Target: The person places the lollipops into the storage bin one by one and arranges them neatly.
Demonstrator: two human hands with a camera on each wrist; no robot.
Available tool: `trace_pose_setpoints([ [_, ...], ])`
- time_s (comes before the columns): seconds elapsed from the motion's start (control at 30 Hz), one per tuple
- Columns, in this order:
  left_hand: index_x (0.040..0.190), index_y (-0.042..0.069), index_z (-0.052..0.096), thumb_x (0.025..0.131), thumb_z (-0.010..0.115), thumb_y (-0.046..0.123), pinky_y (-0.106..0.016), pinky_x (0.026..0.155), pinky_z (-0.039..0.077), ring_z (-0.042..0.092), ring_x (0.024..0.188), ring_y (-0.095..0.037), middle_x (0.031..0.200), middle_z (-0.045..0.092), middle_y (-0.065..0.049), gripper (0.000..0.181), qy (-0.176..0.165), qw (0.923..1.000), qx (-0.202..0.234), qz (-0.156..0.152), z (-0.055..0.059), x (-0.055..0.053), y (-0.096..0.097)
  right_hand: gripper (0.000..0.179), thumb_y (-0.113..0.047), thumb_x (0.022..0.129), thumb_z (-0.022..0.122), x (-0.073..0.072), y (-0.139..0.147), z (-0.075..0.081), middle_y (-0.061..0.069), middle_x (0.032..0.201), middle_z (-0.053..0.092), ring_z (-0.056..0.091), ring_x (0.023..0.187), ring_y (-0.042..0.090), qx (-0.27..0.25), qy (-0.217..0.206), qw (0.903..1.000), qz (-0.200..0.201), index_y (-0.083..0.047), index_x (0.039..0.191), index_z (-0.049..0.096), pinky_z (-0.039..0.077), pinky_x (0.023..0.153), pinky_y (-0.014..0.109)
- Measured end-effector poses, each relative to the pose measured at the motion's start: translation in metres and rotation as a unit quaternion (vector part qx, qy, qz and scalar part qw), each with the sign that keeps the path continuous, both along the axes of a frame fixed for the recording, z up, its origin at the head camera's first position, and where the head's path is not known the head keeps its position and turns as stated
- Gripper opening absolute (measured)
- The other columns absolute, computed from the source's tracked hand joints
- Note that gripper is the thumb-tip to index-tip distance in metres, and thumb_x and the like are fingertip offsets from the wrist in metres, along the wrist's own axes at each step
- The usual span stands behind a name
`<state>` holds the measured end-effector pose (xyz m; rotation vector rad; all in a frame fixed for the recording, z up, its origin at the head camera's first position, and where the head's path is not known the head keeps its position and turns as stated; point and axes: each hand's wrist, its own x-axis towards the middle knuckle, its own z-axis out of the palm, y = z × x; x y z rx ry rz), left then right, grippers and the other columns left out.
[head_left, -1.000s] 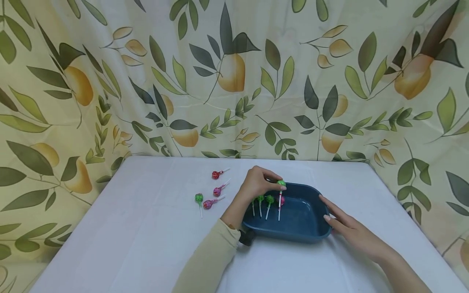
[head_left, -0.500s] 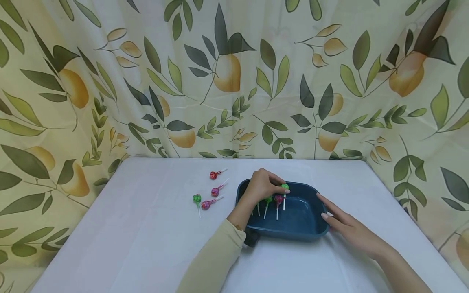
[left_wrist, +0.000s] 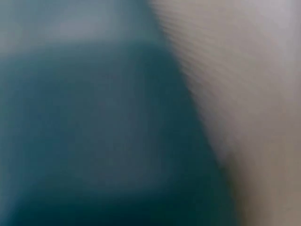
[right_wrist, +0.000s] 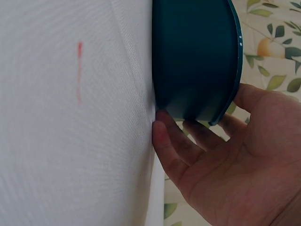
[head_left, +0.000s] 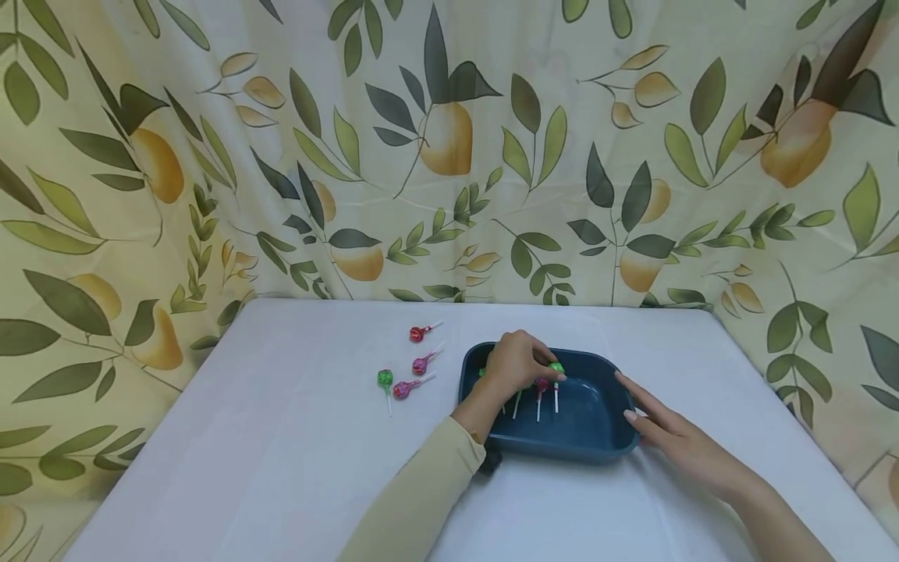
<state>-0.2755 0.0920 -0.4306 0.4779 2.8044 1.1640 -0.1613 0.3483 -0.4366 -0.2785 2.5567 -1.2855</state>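
In the head view my left hand (head_left: 516, 365) reaches over a dark blue rectangular tray (head_left: 597, 410) and pinches a green-wrapped lollipop (head_left: 556, 368) between thumb and fingers, its white stick pointing down. Just left of that candy, a pink lollipop (head_left: 541, 385) lies in the tray, with other lollipops partly covered by the hand. My right hand (head_left: 674, 437) touches the tray's right end with fingers extended. Seen from the right wrist, that hand (right_wrist: 221, 155) has its thumb at the rim and fingertips against the tray's outer wall (right_wrist: 197, 61). The left wrist view is blurred.
On the white-covered table (head_left: 281, 468), left of the tray, lie a red lollipop (head_left: 417, 334), two pink lollipops, a purplish one (head_left: 420, 365) and a redder one (head_left: 402, 390), and a green lollipop (head_left: 385, 378). A leaf-and-fruit-patterned curtain (head_left: 449, 195) hangs behind.
My left hand has moved right and lowered the green lollipop into the tray, to the right of the pink one. My right hand stays at the tray's end.
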Motion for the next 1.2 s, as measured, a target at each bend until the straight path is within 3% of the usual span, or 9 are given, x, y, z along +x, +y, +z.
trace_pose_setpoints([
  [0.13,0.094,0.025,0.085,0.078,0.092,0.038,-0.021,0.066,0.047,0.06,0.075,0.007,0.078,0.072,0.019,0.021,0.027,0.9988,-0.038,-0.017,-0.001,0.001,0.004,0.064,-0.044,0.111,0.045,-0.001,0.001,-0.002,0.018,0.171,0.009,0.015,0.151,0.051,0.008,-0.003,1.0,0.001,-0.035,0.167,0.015,0.041,0.095,0.02],
  [0.3,0.094,0.028,0.085,0.079,0.092,0.04,-0.022,0.065,0.044,0.059,0.076,0.008,0.078,0.072,0.022,0.021,0.044,0.9967,-0.061,-0.032,-0.004,-0.001,0.007,0.064,-0.043,0.112,0.044,-0.003,0.001,-0.003,0.02,0.171,0.008,0.014,0.15,0.053,0.016,-0.006,0.9999,0.001,-0.033,0.167,0.013,0.044,0.104,0.045],
  [0.43,0.092,0.029,0.084,0.078,0.091,0.041,-0.021,0.065,0.044,0.057,0.077,0.007,0.077,0.071,0.022,0.02,0.052,0.9944,-0.082,-0.039,-0.007,-0.004,0.008,0.065,-0.043,0.111,0.045,-0.003,-0.001,-0.003,0.02,0.171,0.007,0.013,0.15,0.053,0.005,-0.013,0.9999,-0.001,-0.031,0.167,0.014,0.047,0.099,0.031],
  [0.5,0.091,0.029,0.084,0.077,0.092,0.042,-0.021,0.065,0.043,0.056,0.076,0.007,0.077,0.071,0.023,0.02,0.06,0.9927,-0.094,-0.045,-0.009,-0.005,0.009,0.065,-0.043,0.111,0.045,-0.003,-0.001,-0.003,0.019,0.171,0.007,0.013,0.15,0.053,0.002,-0.014,0.9999,-0.001,-0.031,0.167,0.015,0.043,0.091,0.018],
  [0.57,0.092,0.029,0.084,0.077,0.092,0.042,-0.021,0.065,0.043,0.056,0.076,0.007,0.076,0.071,0.023,0.021,0.068,0.9911,-0.103,-0.049,-0.01,-0.005,0.01,0.064,-0.043,0.111,0.045,-0.002,-0.002,-0.002,0.019,0.171,0.007,0.013,0.15,0.053,0.002,-0.01,0.9999,-0.002,-0.032,0.167,0.015,0.04,0.089,0.014],
  [1.2,0.093,0.031,0.084,0.074,0.093,0.047,-0.025,0.068,0.046,0.057,0.076,0.003,0.074,0.069,0.022,0.026,0.067,0.9854,-0.153,-0.035,-0.009,-0.003,0.012,0.064,-0.041,0.112,0.044,-0.002,-0.002,-0.002,0.019,0.171,0.008,0.014,0.15,0.053,-0.004,-0.001,1.0,0.003,-0.03,0.167,0.015,0.04,0.089,0.014],
])
